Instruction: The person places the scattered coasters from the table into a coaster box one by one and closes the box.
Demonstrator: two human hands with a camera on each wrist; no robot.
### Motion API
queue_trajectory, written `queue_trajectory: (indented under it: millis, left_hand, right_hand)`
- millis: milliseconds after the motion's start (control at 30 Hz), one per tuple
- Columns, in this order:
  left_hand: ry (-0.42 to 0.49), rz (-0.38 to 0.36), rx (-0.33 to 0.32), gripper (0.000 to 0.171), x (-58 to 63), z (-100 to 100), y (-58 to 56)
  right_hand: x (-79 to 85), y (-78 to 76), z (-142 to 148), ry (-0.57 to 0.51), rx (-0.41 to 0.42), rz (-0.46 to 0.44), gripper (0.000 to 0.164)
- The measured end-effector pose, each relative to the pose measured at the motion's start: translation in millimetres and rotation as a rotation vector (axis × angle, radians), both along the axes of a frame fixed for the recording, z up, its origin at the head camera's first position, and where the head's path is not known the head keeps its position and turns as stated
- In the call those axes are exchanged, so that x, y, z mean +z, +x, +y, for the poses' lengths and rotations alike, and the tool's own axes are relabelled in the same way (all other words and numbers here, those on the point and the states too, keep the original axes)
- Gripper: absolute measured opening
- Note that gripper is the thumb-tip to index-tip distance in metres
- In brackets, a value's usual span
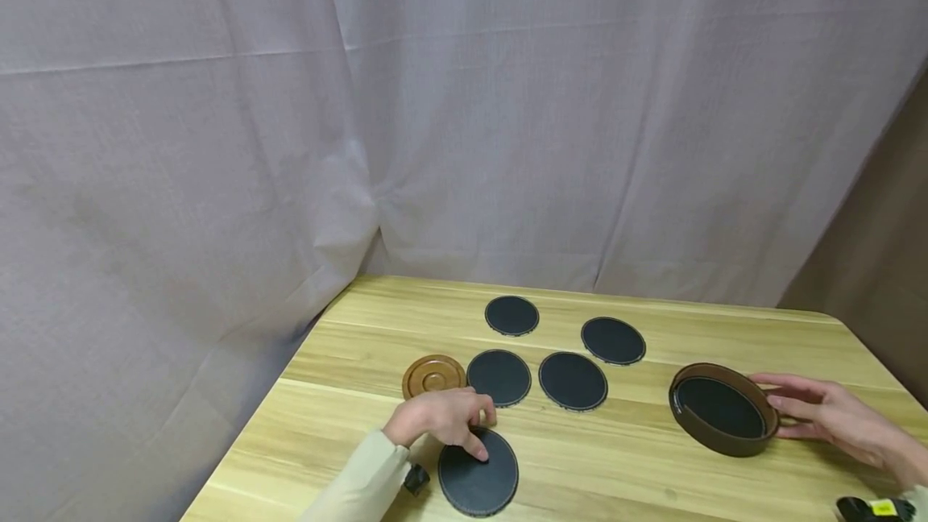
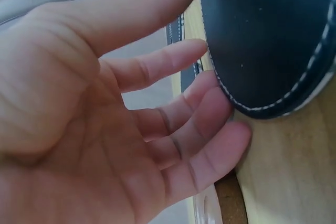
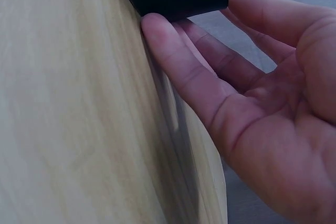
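My left hand (image 1: pixel 449 419) reaches over a round black coaster with pale edge stitching (image 1: pixel 478 486) at the table's front. Its thumb lies over the coaster, and the fingertips come right to the rim, loosely bent, in the left wrist view. On the right, my right hand (image 1: pixel 844 421) touches the outer wall of a round dark-brown coaster holder (image 1: pixel 714 441) with its fingertips. A black coaster (image 1: pixel 721 408) lies flat inside that holder. In the right wrist view the fingers (image 3: pixel 168 45) meet the holder's lower edge, most of which is out of frame.
Several more black coasters lie spread about the table, including one (image 1: pixel 511 316) at the back and one (image 1: pixel 613 341) right of it. A brown wooden disc (image 1: pixel 433 375) with ringed grooves sits just beyond my left hand. Grey curtain (image 1: pixel 493 119) hangs behind the wooden table (image 1: pixel 594 474).
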State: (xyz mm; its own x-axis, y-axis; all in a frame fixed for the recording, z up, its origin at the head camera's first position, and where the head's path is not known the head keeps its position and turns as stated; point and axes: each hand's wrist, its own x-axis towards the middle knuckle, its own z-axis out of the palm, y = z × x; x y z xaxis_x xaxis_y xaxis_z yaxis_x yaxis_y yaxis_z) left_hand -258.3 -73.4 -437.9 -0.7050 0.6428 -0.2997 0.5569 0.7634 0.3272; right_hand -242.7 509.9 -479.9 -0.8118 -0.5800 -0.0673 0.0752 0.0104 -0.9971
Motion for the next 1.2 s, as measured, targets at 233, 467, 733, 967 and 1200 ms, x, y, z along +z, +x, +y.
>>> queue_trajectory:
  millis: [233,467,733,967,1200]
  left_hand:
    - [-0.010,0.013,0.052,0.041,-4.0,5.5,4.8]
    - [-0.041,0.036,0.069,0.042,-5.7,7.1,7.3]
    - [-0.034,0.054,0.050,0.043,-4.0,5.1,6.6]
    - [0.019,0.018,0.037,0.044,-2.3,1.8,4.5]
    - [0.079,-0.023,0.029,0.040,5.7,-1.4,2.6]
  right_hand:
    - [0.5,1.1,0.7,0.003,0.001,-0.002,0.050]
    - [-1.1,0.4,0.2,-0.021,0.013,-0.001,0.050]
    - [-1.3,-0.5,0.8,-0.031,0.027,0.006,0.050]
    - [-1.1,0.1,-0.4,-0.033,0.027,0.009,0.052]
    - [-0.1,0.7,-0.7,-0.041,0.027,0.012,0.051]
